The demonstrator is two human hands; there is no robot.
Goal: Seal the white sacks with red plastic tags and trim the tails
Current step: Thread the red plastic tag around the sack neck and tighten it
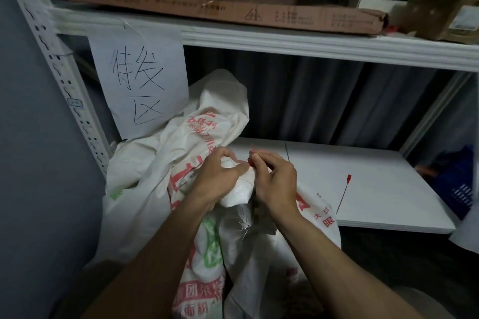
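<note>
White sack: front and centre, leaning at the low shelf, its mouth bunched into a neck right between both hands.
Left hand: fingers curled tight round that neck, keeping the bunch closed.
Right hand: thumb and forefinger pinching the red tag at the top of the neck, other fingers loosely curled.
Tag detail: red head at the fingertips, thin tail poking up above them. Whether the loop is cinched round the neck I cannot tell, because the fingers hide it.
Progress: my read is mid-seal on this sack, with the tag going on or just on and the tail untrimmed.
Second sack: behind, slumped below the paper sign, top loose, no tag visible on it. Likely 1 more to seal.
Spare tag: 1 lying on the white shelf board to the right, well apart from the hands, handy for that sack.
Cutter: none in view.
Left to do: pull tight, trim this tail, then tag and trim sack 2.
</note>
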